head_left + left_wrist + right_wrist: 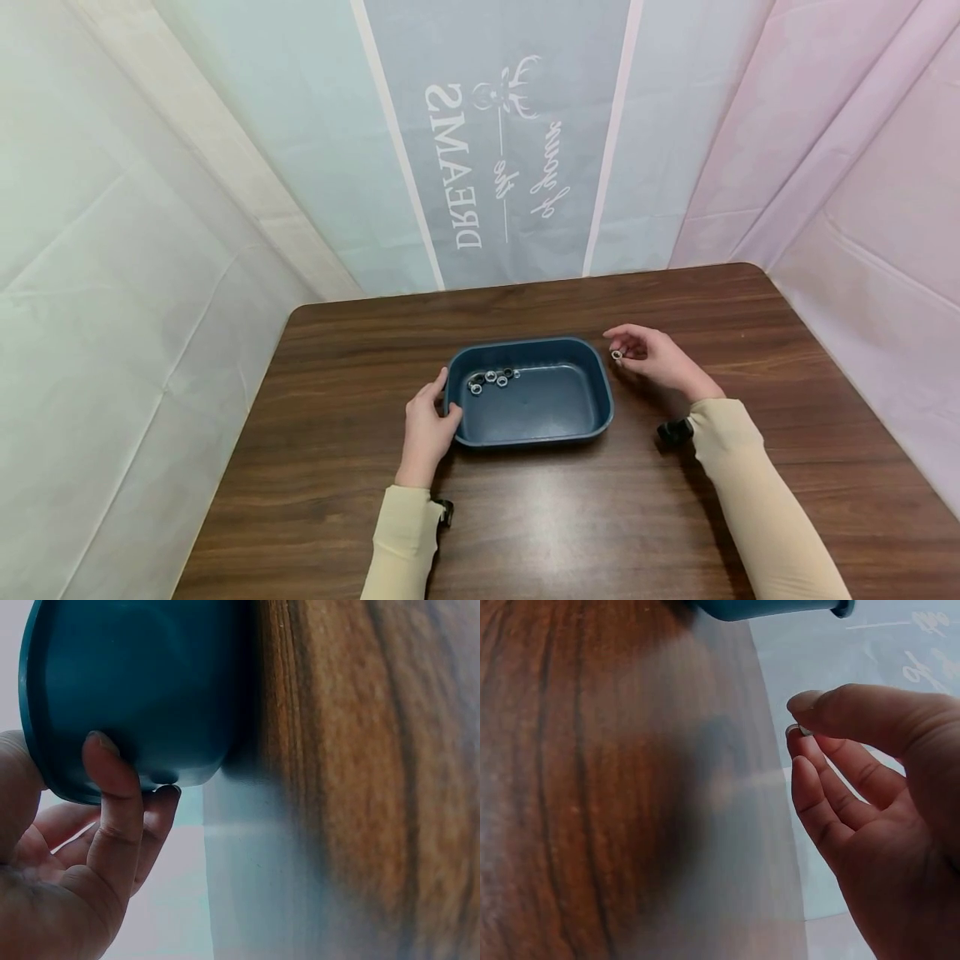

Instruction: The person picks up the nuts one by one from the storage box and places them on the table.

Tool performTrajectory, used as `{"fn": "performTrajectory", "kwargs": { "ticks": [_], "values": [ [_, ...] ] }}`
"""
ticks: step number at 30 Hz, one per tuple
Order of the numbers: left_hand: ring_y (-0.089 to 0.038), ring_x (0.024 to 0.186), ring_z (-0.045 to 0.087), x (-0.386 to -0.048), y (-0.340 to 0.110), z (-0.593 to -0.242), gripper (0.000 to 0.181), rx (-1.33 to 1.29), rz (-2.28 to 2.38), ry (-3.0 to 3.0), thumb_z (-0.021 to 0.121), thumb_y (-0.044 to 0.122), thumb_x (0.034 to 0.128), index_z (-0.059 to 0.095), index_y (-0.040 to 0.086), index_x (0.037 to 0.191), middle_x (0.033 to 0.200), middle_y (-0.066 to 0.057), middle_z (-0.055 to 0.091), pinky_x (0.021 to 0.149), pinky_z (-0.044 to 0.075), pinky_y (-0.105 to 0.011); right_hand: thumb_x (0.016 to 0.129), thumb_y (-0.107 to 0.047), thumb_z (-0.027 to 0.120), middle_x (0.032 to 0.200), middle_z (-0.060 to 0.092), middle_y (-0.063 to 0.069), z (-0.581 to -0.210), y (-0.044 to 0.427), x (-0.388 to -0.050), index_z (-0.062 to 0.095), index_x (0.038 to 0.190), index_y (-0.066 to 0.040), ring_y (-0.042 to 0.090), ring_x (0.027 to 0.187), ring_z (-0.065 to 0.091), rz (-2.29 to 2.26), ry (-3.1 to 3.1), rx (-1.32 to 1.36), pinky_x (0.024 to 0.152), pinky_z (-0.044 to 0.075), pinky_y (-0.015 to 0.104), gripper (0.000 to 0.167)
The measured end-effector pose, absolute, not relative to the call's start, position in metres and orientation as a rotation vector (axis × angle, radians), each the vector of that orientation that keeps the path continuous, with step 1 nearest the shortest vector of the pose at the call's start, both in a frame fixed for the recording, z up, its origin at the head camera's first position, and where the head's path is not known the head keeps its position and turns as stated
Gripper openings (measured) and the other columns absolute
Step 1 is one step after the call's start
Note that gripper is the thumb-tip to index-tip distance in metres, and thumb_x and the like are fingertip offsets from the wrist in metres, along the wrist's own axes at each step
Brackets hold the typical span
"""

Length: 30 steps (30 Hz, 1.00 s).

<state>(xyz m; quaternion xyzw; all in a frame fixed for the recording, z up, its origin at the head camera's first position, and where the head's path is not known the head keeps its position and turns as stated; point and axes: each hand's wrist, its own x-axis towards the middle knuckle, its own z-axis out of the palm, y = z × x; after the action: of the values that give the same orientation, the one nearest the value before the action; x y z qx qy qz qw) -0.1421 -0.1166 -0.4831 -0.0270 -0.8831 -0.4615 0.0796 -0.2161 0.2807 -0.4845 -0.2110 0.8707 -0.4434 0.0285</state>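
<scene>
I see several nuts (502, 382) inside the tray (540, 408), far left. One nut (617, 355) is outside, just right of it, pinched by my right hand (662, 360); my left hand (431, 427) grips the left rim.

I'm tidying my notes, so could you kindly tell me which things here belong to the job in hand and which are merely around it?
Job things:
blue tub, gripped by the left hand
nut, pinched by the right hand
other nuts in the tub

Around it:
table
printed cloth
black wrist devices

Downward head view, wrist close-ups, shared tray (543, 408)
</scene>
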Motion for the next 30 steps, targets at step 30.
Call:
{"fn": "performTrajectory", "kwargs": {
  "ticks": [30],
  "values": [
    [-0.017, 0.084, 0.059, -0.143, -0.117, -0.483, 0.061, -0.069, -1.392, -2.635, 0.062, -0.004, 0.0807, 0.051, 0.009, 0.139, 0.115, -0.008, 0.064, 0.059, 0.047, -0.027, 0.085, 0.007, 0.062, 0.099, 0.061, 0.008, -0.501, 0.281, -0.221, 0.059, 0.124, -0.006, 0.022, 0.086, 0.057, -1.211, 2.711, -0.516, 0.075, 0.048, 0.031, 0.04]
  ]
}}
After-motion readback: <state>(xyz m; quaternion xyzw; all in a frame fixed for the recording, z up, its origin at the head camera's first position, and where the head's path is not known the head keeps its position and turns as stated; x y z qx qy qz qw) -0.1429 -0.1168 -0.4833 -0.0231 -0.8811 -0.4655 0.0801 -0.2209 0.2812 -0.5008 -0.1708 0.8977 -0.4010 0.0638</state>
